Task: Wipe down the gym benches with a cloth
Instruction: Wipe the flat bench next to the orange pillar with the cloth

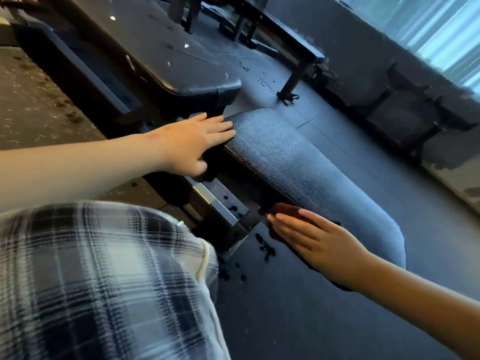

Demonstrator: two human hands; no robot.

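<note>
I see the left hand [192,144] flat with fingers straight, resting on the 10 o'clock end of the bench pad [298,162], forearm stretched out. The right hand [319,242] is flat too, fingers together, pressing the dark red cloth [283,209] on the pad's 6 o'clock edge.

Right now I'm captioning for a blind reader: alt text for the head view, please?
A person's right hand presses a dark red cloth flat against the near side of a black gym bench pad, while the left hand rests with straight fingers on the pad's far end. A plaid-clad leg fills the lower left; another bench stands behind.
</note>
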